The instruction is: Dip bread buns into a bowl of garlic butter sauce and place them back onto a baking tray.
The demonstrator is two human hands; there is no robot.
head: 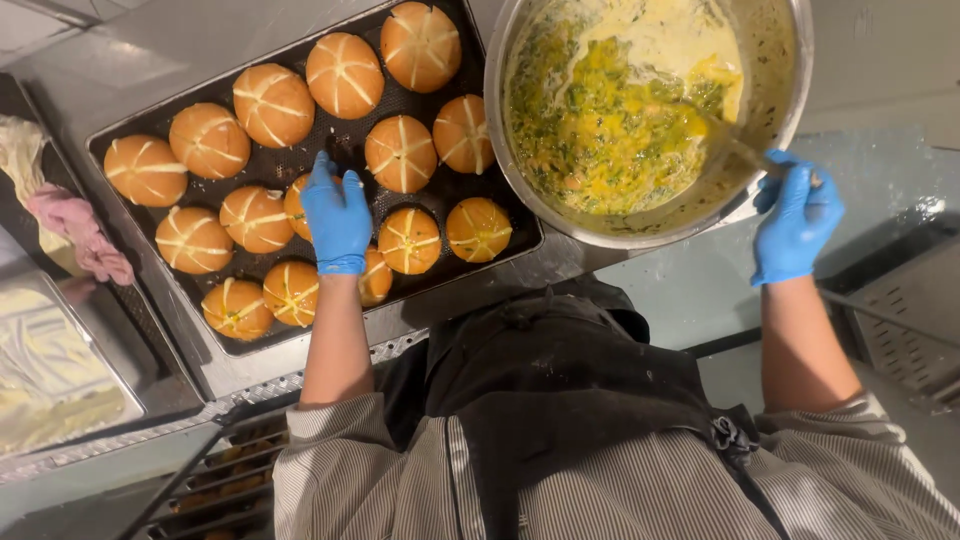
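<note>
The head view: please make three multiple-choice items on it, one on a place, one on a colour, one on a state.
1. Where does the left hand rest?
A. on a bun on the dark tray
B. inside the bowl
C. on the pink cloth

2. What colour are the gloves?
A. white
B. blue
C. black

3. What state is the metal bowl in?
A. empty
B. upside down
C. holding a yellow-green mixture

Answers:
1 A, its fingers lie over a bun on the tray.
2 B, both hands are blue, also the right hand.
3 C, the mixture shows inside.
</note>
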